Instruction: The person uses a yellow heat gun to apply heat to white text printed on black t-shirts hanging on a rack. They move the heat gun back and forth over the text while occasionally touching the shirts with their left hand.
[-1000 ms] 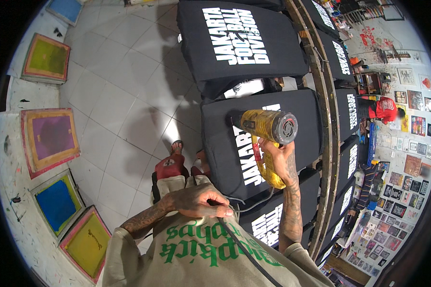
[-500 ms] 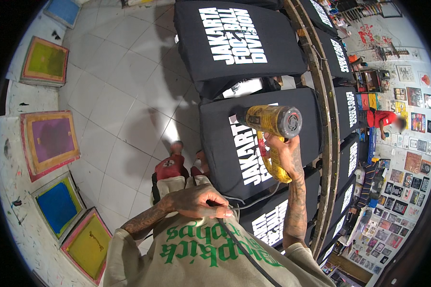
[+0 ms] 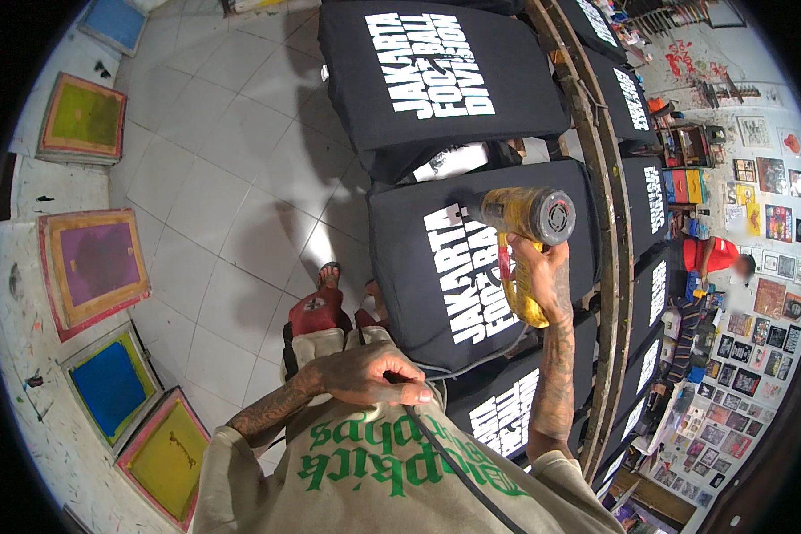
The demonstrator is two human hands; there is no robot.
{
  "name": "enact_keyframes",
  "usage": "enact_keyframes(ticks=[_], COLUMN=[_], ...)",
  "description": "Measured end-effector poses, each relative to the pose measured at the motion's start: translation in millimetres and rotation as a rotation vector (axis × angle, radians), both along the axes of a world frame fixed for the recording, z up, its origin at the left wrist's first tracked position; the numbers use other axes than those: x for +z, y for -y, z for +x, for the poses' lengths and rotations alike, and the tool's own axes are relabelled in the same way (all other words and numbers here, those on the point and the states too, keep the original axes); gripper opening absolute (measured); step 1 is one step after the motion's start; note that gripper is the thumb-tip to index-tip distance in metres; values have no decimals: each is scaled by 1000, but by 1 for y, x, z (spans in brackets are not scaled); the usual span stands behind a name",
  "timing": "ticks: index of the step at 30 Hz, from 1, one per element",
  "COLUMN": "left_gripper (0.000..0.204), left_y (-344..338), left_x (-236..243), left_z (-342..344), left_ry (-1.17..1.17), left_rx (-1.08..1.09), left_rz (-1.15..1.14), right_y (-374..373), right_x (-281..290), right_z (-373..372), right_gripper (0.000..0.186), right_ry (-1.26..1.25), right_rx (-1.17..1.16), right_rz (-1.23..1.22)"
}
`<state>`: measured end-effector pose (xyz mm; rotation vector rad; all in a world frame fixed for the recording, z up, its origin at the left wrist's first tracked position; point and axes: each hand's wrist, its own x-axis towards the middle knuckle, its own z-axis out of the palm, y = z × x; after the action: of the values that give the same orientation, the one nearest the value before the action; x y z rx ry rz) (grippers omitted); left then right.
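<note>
My right hand (image 3: 546,276) is wrapped round the handle of a yellow heat gun (image 3: 513,210) with a dark nozzle. The gun lies over a black T-shirt (image 3: 402,233) with large white lettering (image 3: 461,307), its nozzle pointing left above the far end of the print. Whether the nozzle touches the cloth, I cannot tell. Close to my body, my left hand (image 3: 372,374) is closed on a dark cable (image 3: 458,472), which runs down across my front. Part of the print is hidden behind the gun and my right hand.
More black printed T-shirts (image 3: 516,80) lie in a row beyond and nearer, along a wooden rail (image 3: 607,169). Past the rail is a second row and a person in red (image 3: 710,255). Framed printing screens (image 3: 107,378) lean at the left, across a tiled floor (image 3: 222,205).
My right hand has carried the heat gun slightly right and farther from me, uncovering more of the lettering. My left hand has stayed in place. The person in red has shifted a little.
</note>
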<state>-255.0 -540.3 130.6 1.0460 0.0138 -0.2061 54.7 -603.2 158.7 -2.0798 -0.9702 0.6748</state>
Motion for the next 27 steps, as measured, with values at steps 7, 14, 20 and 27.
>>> enact_keyframes(ticks=[7,14,20,27], left_gripper=[41,40,41,44], left_y=[-2,-3,-5,-3], left_x=[-7,-4,-2,-10], left_z=[4,11,11,12], left_ry=[44,82,5,37], left_rx=[8,9,-9,-3], left_rz=[47,77,36,63], right_y=[3,8,8,13], right_x=[1,1,15,8], right_z=[2,13,19,33], right_gripper=[35,34,33,39], right_ry=[-35,-55,-139,-218], right_rx=[-54,-83,-149,-144], right_rz=[13,-5,-59,-126])
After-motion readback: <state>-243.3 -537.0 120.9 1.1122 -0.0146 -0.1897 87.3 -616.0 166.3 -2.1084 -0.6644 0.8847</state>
